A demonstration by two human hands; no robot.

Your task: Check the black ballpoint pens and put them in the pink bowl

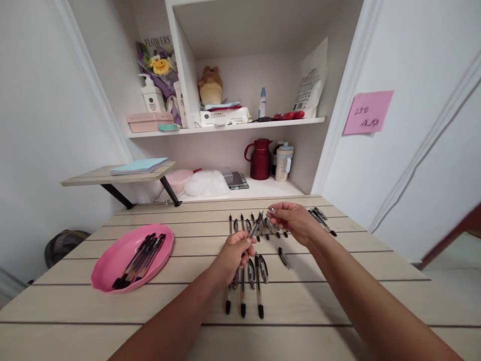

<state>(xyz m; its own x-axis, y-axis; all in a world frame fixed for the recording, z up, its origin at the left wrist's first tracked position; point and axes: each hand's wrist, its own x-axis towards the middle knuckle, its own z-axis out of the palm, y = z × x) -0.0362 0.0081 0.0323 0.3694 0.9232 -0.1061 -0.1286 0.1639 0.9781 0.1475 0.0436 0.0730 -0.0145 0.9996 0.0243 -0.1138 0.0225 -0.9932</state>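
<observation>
The left hand [233,252] grips a slanted pen [257,225] above the table [300,301], the right hand [295,220] has fingertips pressed together near its tip, contents too small to tell, loose pens [258,291] and caps [284,258] lie below, and a pink bowl [112,253] of pens stands left.

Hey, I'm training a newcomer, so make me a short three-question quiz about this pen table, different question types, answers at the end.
1. Multiple choice: which hand holds the dark pen? A) right; B) left; C) neither.
2. True or false: the pink dish holds a bunch of pens.
3. Count: how many long pens lie in the row nearest the camera, among the shorter caps?

Key: 1. B, the left hand. 2. True. 3. Three.
</observation>
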